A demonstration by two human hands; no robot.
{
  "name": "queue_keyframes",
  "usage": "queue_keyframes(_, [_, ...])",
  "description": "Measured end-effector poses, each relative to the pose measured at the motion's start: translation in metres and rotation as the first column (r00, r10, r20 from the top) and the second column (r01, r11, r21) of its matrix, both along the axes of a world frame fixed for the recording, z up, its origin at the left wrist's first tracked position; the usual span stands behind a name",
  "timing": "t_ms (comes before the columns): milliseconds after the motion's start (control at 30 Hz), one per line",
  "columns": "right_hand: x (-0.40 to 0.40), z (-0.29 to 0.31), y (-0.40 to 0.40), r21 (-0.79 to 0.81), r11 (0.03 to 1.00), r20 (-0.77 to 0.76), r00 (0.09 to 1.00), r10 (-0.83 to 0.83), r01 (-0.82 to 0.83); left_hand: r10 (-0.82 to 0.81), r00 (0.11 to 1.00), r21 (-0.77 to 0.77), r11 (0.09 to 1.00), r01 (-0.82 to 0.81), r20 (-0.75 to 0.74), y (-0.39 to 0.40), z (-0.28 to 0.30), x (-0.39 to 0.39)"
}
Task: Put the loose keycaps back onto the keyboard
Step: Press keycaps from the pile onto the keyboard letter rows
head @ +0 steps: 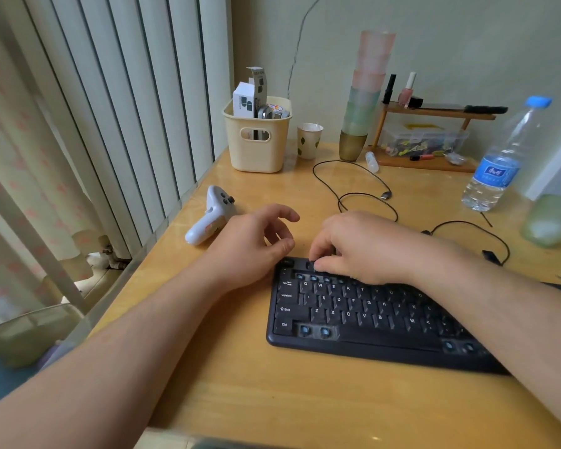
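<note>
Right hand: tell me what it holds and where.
The right hand pinches a small black keycap by its sides at the keyboard's top row. The left hand holds nothing.

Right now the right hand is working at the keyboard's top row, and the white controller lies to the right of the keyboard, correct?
Not quite. The head view shows the white controller left of the keyboard, beyond the left hand. The right hand is at the top row.

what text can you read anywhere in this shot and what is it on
"Tab", "Caps Lock", "Shift", "Ctrl": left-column keys of the keyboard.
"Q W E R T", "S D F G H", "Z X C V B", "M": its letter keys.
Bottle label: blue with white script, too blurred to read.
White box in the basket: dark logo and print, unreadable.
</note>
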State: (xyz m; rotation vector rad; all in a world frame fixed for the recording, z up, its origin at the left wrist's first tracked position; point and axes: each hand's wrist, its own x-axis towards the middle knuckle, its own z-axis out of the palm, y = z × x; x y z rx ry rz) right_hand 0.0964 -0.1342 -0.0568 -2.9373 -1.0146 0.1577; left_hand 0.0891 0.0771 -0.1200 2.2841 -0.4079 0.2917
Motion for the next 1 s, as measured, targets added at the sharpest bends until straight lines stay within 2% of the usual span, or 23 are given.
queue_keyframes(400, [0.000, -0.004, -0.007, -0.037, 0.998, 0.015, 0.999, 0.044, -0.043, -0.028, 1.000, 0.000, 1.000, 0.028, 0.003, -0.001, -0.001, 0.000])
queue_keyframes(533, [-0.002, -0.002, 0.000, -0.236, 0.965, 0.097, 0.986, 0.137, -0.111, -0.034, 0.999, 0.002, 0.999, 0.034, 0.006, -0.001, -0.001, 0.000])
queue_keyframes(667, [-0.001, -0.001, 0.005, -0.319, 0.938, 0.134, 0.974, 0.184, -0.133, -0.039, 0.999, 0.010, 0.999, 0.039, 0.012, -0.001, -0.002, 0.000])
queue_keyframes(767, [0.000, -0.002, 0.005, -0.285, 0.949, 0.144, 0.973, 0.183, -0.136, -0.045, 0.999, 0.014, 0.999, 0.045, 0.013, -0.001, -0.001, -0.001])
queue_keyframes(1000, [0.010, -0.007, -0.004, -0.058, 0.995, 0.121, 0.989, 0.090, -0.084, -0.041, 0.999, 0.011, 0.999, 0.041, 0.010, -0.001, -0.002, 0.000])
